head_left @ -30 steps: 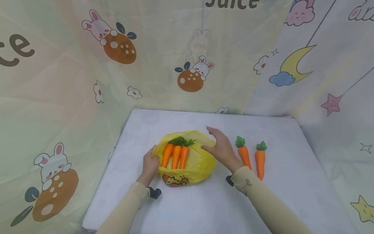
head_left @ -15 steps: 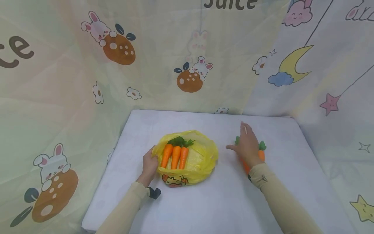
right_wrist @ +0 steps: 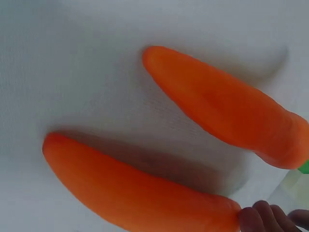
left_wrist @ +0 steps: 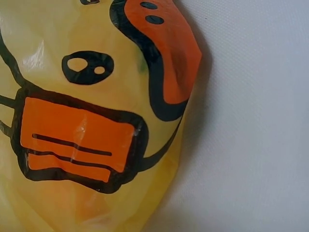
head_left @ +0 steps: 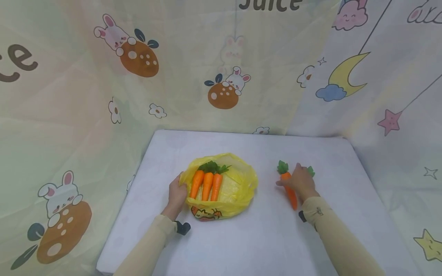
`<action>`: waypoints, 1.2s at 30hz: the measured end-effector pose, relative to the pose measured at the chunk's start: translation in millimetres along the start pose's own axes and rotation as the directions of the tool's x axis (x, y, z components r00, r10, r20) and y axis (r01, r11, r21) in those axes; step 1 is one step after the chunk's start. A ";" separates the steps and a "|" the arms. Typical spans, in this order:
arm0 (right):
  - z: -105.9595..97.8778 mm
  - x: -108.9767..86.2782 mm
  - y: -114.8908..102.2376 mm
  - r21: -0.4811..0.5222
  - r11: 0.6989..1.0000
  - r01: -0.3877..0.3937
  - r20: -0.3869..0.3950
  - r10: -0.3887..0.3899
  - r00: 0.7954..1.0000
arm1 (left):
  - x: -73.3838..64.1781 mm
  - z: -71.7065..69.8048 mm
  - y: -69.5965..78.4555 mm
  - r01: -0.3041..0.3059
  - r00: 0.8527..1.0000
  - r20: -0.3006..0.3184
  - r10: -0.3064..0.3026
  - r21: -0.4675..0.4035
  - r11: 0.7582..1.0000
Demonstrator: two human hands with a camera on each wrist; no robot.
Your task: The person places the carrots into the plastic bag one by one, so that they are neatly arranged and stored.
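Observation:
On the left, my left hand [head_left: 177, 195] grips the edge of a yellow plastic bag [head_left: 241, 191], whose mouth faces up. The bag's printed cartoon face fills much of the left wrist view. Inside the bag lie three carrots [head_left: 207, 184], leaves towards the back. My right hand [head_left: 301, 182] reaches over two more carrots on the table, thumb stretched left over the left carrot [head_left: 291, 196]. It covers most of the right carrot, leaving its green leaves [head_left: 311, 171] showing. In the right wrist view, fingertips [right_wrist: 263, 217] are right at the thick end of the lower carrot [right_wrist: 140, 193].
The table [head_left: 238, 245] has a white cover. Behind and beside it hangs a fabric backdrop [head_left: 183, 57] printed with rabbits, stars and a moon. Each wrist wears a small black camera.
My right hand has moved right from beside the bag, passed over the left carrot, and come down at the right carrot. My left hand and the bag have stayed in place.

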State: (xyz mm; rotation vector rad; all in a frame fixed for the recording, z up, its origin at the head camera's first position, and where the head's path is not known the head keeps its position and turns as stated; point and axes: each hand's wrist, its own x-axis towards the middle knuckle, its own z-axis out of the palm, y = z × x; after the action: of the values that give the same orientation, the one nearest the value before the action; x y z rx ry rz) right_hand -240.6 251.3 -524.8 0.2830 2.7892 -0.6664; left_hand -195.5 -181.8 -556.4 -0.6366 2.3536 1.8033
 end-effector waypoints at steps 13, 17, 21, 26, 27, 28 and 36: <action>-6.2 1.7 10.8 0.044 0.998 -0.053 0.077 0.049 0.996 | 6.4 3.9 3.8 -0.013 1.000 0.000 0.013 -0.018 1.000; -7.1 2.9 12.2 0.042 0.998 -0.043 0.071 0.040 0.997 | 7.3 4.8 4.8 -0.027 1.000 -0.002 0.027 -0.027 0.999; -7.5 4.5 13.8 0.058 0.998 -0.037 0.081 0.032 0.996 | 7.8 6.5 7.4 -0.038 0.999 0.000 0.038 -0.030 0.999; -5.4 4.4 16.3 0.128 0.991 -0.048 0.140 0.030 0.990 | 6.7 6.8 11.6 -0.044 0.999 0.005 0.044 -0.023 0.999; -4.0 4.0 17.0 0.152 0.987 -0.060 0.157 0.036 0.987 | 6.0 6.2 12.0 -0.043 0.999 0.006 0.043 -0.023 0.999; -2.2 3.1 17.7 0.169 0.983 -0.068 0.168 0.039 0.985 | 5.3 5.5 11.8 -0.043 0.999 0.006 0.043 -0.023 0.999; 11.9 -17.1 18.0 0.408 0.900 -0.154 0.294 0.030 0.955 | -6.2 -2.0 0.8 -0.012 1.000 0.012 0.012 -0.011 1.000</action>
State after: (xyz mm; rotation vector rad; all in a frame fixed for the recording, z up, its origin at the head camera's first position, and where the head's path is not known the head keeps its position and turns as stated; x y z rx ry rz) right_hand -217.5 259.3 -537.6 0.3689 2.3204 -1.1937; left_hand -189.9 -181.9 -553.0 -0.6125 2.3466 1.8215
